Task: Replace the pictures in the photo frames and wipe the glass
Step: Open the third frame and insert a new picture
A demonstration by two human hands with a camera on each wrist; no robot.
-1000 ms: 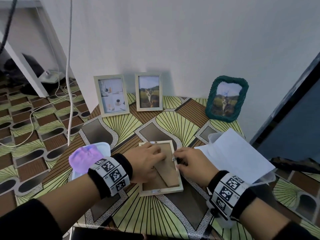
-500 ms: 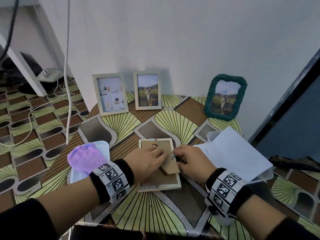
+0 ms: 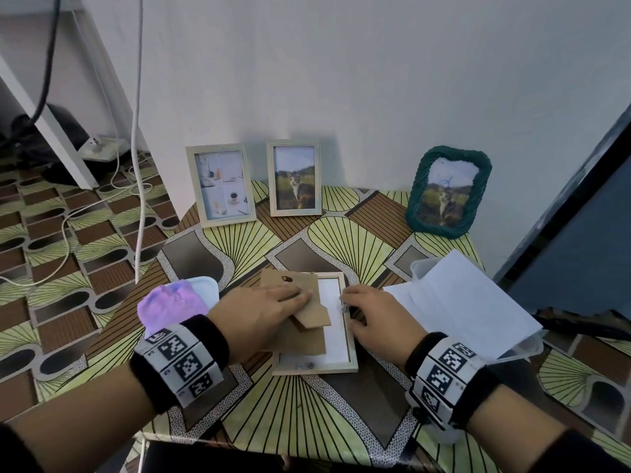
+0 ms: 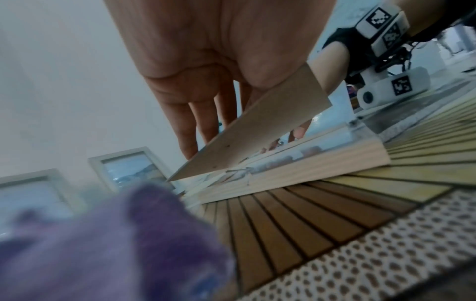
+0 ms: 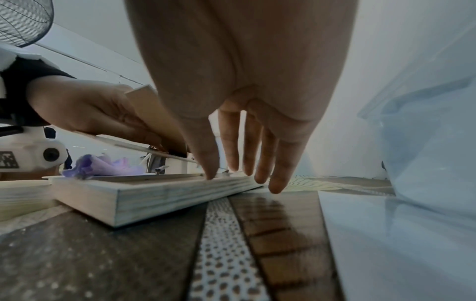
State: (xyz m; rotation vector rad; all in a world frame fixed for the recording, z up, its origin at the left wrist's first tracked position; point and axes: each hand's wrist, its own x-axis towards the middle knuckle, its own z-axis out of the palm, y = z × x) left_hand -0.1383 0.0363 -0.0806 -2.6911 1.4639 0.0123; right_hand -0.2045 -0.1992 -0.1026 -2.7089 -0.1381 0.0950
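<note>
The table [image 3: 341, 421] wears a cloth of yellow-green fans with black ribs, brown striped panels and white bands dotted brown. The flat frame [image 3: 316, 367] is pale wood with a tan backing [image 3: 300, 343], the cloth [image 3: 170, 305] lilac. The woven frame [image 3: 415, 213] is dark green, the wristbands [image 3: 181, 363] white with black squares.

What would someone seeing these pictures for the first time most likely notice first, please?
Probably the two hands at the table's middle: the left hand lifts a brown backing board off a pale wooden frame lying face down, while the right hand steadies the frame's right edge. Next, three upright frames along the wall, chiefly the green woven frame with a cat picture at the right, and the purple cloth by the left wrist.
</note>
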